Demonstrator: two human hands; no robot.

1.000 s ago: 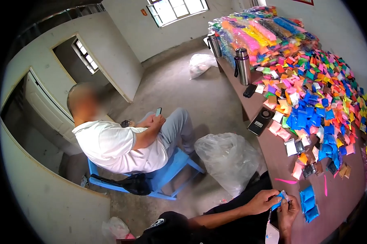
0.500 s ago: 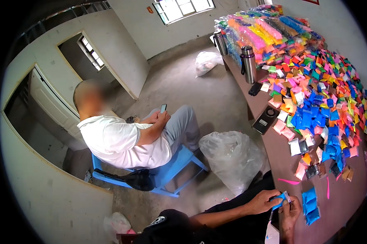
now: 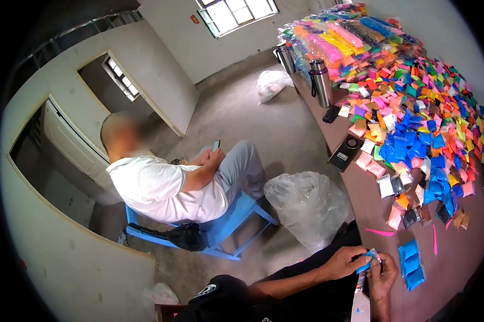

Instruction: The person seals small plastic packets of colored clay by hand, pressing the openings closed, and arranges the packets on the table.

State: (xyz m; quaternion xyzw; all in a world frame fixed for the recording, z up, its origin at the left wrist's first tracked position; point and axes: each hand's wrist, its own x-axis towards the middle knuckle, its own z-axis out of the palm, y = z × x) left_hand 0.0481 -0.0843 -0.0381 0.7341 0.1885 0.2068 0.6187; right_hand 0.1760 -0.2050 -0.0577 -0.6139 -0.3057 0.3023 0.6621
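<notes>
My left hand (image 3: 343, 264) pinches a small blue packet (image 3: 364, 265) with a clear plastic edge, close to the table's near edge. Across from it, the fingers of my right hand (image 3: 382, 275) are closed on the packet's clear end. What lies under the fingertips is partly hidden. Just right of my hands, a joined strip of blue packets (image 3: 411, 263) lies flat on the brown table (image 3: 370, 206). Two thin pink plastic sticks lie nearby, one pink stick (image 3: 380, 232) above my hands and another pink stick (image 3: 435, 240) further right.
A large heap of coloured packets (image 3: 413, 123) covers the far table, with bagged packets (image 3: 344, 40) behind. A steel flask (image 3: 321, 83) and a black device (image 3: 345, 153) stand along the edge. A seated person (image 3: 166, 185) holds a phone; a clear plastic bag (image 3: 306, 206) is on the floor.
The view has shifted slightly. Both my hands stay together on the blue packet, with the fingers a little changed in position. The seated person and the table items look the same.
</notes>
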